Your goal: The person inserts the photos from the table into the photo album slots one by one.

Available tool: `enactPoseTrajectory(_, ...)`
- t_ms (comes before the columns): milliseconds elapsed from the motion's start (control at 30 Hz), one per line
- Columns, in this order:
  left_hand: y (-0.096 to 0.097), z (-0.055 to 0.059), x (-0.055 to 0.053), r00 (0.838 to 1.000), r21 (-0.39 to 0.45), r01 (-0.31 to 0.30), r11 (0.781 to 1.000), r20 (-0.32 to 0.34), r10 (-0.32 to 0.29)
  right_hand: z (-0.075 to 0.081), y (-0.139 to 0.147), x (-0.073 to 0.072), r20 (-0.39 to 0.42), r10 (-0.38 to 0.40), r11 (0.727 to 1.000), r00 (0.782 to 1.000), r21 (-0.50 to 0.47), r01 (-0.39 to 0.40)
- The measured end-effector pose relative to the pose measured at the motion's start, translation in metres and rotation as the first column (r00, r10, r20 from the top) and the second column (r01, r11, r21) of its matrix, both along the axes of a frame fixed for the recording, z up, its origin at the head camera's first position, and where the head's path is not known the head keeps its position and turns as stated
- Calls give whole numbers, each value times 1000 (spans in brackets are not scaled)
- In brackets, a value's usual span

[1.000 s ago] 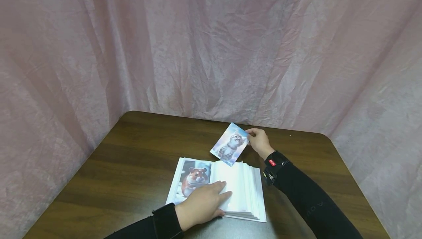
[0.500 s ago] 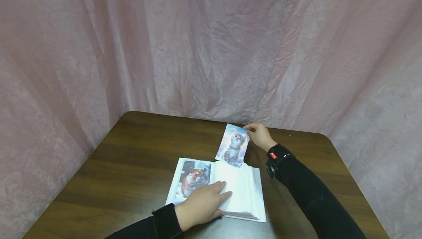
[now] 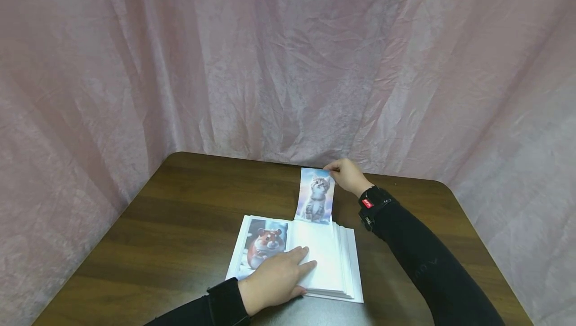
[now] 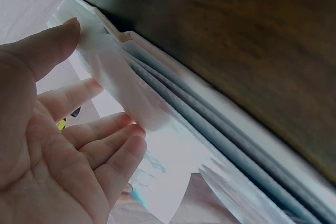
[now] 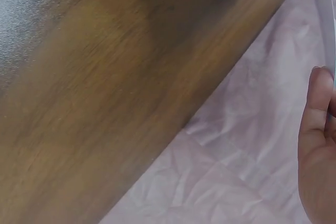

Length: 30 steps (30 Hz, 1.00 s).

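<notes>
An opened photo album (image 3: 321,258) lies on the table, with a hamster picture (image 3: 266,243) on its left page and a blank white sleeve on the right. My left hand (image 3: 274,278) rests across the album's middle, its fingers (image 4: 113,124) spread onto the right page. Up at the album's far edge, my right hand (image 3: 350,175) pinches the top right corner of a kitten photo (image 3: 316,197). The photo's lower edge meets the top of the right page, and its sides run nearly in line with that page. In the right wrist view the thumb (image 5: 317,90) presses against the photo's edge.
The album lies on a dark brown wooden table (image 3: 189,206) with rounded far corners. A pink curtain (image 3: 288,66) hangs directly behind the table's far edge. Several more pages (image 4: 210,129) are stacked under the right page.
My right hand has moved left and slightly up, turning the kitten photo from slanted to nearly upright above the right page. My left hand has stayed in place.
</notes>
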<state>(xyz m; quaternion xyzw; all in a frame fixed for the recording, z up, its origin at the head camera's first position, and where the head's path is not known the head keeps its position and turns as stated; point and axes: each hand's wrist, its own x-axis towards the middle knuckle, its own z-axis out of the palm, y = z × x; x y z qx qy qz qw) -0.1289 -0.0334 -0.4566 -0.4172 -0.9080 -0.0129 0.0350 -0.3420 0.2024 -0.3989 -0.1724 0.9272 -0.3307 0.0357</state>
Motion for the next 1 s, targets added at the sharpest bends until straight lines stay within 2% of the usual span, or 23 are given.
enactPoseTrajectory(300, 0, 1, 0, 1000, -5, 1, 1000, 22, -1, 1, -6, 2, 24, 50, 998, 998, 29, -50)
enactPoseTrajectory(567, 0, -2, -3, 1000, -9, 8, 1000, 8, -8, -10, -5, 5, 136, 62, 998, 989, 3, -63)
enactPoseTrajectory(767, 0, -2, -3, 1000, -7, 16, 1000, -1, -16, -21, -4, 11, 208, 89, 996, 974, -6, -89)
enactPoseTrajectory(1000, 0, 0, -3, 1000, 13, 14, 1000, 1, -14, -29, -4, 19, 307, 116, 993, 944, -34, -111)
